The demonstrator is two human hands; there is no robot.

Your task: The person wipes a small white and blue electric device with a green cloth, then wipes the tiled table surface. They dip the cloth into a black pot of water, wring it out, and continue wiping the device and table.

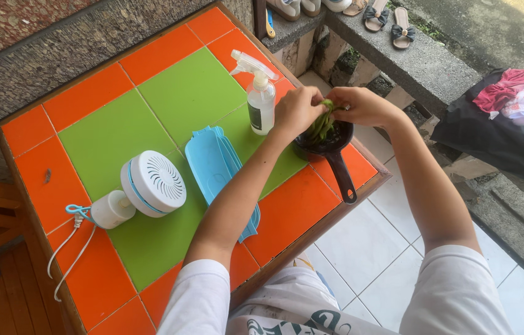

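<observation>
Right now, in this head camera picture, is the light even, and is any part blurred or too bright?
Head view: daylight is soft and even on the tiled table; the top right corner of the ground is overexposed. Both hands, left hand and right hand, throw only faint shadows on the black pan. The green beans look slightly soft; the spray bottle is sharp.

Bright, even daylight here, colours punchy on the orange and green tiled table (150, 111). Strongest sun sits top right, nearly washing out the ground there. Shadows stay soft: a faint one under the white fan (152, 184), another beside the spray bottle (260, 99). Mild sheen on the white floor tiles (367, 242). Focus is crisp centrally, and straight edges bow slightly toward the corners.
</observation>
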